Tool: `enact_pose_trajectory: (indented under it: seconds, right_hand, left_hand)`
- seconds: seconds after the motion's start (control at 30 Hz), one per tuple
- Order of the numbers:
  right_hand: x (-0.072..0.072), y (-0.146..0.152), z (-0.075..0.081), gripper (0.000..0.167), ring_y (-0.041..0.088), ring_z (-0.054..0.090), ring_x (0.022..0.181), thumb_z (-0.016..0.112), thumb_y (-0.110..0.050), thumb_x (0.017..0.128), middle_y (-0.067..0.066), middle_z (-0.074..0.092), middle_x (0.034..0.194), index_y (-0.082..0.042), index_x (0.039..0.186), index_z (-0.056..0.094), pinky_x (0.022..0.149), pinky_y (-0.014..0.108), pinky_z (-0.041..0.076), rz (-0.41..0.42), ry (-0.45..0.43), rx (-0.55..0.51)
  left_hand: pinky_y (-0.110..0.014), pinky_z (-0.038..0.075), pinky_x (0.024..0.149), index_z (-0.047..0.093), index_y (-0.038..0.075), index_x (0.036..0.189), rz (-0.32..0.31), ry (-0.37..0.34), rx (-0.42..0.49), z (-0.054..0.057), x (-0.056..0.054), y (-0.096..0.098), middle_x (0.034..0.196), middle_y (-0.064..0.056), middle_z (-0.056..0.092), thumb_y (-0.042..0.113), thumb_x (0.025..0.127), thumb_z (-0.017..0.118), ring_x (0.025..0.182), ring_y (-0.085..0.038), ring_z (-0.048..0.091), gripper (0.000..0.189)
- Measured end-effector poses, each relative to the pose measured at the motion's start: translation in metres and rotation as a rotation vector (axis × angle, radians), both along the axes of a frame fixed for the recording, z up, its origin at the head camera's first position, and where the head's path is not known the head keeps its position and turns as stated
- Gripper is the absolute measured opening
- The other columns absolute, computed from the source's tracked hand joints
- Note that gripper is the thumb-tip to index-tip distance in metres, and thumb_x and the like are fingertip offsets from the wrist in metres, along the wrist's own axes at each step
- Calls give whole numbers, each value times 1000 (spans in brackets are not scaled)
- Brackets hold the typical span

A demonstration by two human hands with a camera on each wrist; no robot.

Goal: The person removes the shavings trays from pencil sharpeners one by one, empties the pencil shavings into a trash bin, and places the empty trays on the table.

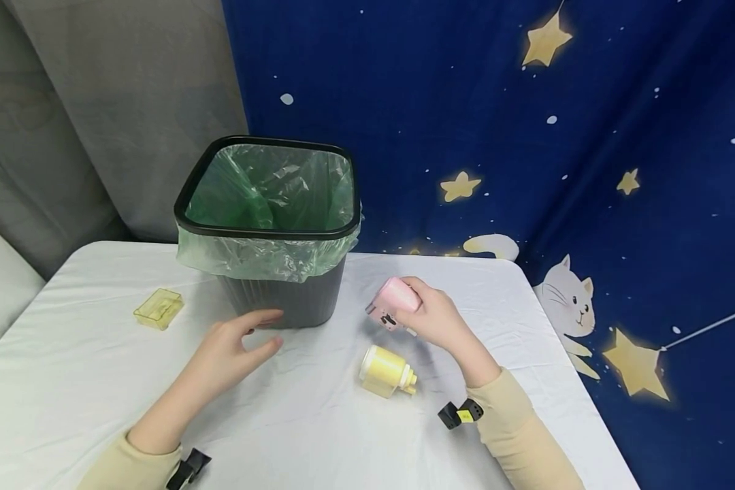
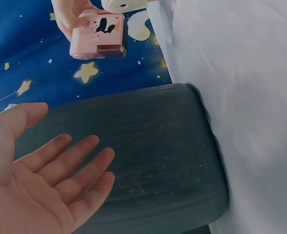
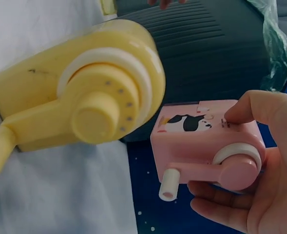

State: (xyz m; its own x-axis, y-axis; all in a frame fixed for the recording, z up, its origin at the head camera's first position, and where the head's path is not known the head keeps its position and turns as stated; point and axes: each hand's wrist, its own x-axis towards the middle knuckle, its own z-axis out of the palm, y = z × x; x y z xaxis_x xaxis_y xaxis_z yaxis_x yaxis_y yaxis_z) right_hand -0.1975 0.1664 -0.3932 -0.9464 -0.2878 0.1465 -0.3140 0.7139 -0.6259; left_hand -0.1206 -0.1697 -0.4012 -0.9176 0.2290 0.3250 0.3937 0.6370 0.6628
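My right hand [image 1: 435, 316] grips a pink crank pencil sharpener [image 1: 398, 296] over the table, thumb on one face and fingers around the other. A panda picture and a white-knobbed crank show on the pink sharpener [image 3: 206, 141] in the right wrist view. Nearer to me, a yellow crank pencil sharpener [image 1: 384, 371] lies on the white cloth, its crank pointing right. My left hand [image 1: 229, 350] hovers with nothing in it, fingers spread loosely, in front of the grey trash bin [image 1: 282, 296]. Its open palm [image 2: 36, 200] faces the camera in the left wrist view.
A green plastic bag [image 1: 263, 255] lines the bin and folds over below its black rim [image 1: 263, 235]. Left of the bin lies a small see-through yellow drawer [image 1: 159, 308]. Behind the table hang a blue star-printed curtain [image 1: 404, 102] and a grey one [image 1: 147, 102].
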Motion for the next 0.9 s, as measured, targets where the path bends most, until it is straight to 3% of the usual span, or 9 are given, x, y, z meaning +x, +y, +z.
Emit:
enact_pose_trajectory:
  seconds: [0.4,0.67,0.9]
  right_hand:
    - [16,8,16,57,18,57,77,69,-17,72,3,66,102,-17,128,57,63,35,49,135,73,-79]
    - [29,9,25,57,16,57,74,69,-15,70,-3,66,100,-21,126,59,61,34,49,199,141,-83]
    - [41,7,30,59,15,58,78,71,-12,70,-5,65,105,-22,127,58,64,34,50,231,139,-107]
  left_hand:
    - [-42,48,86,66,9,119,-36,116,17,6,8,10,112,0,68,14,80,77,106,-23,63,40]
    - [-43,47,89,65,8,121,-65,129,23,14,15,17,115,0,67,17,80,78,108,-23,61,44]
    - [-41,48,87,64,10,122,-83,185,9,19,19,25,116,1,66,18,76,81,108,-21,61,50]
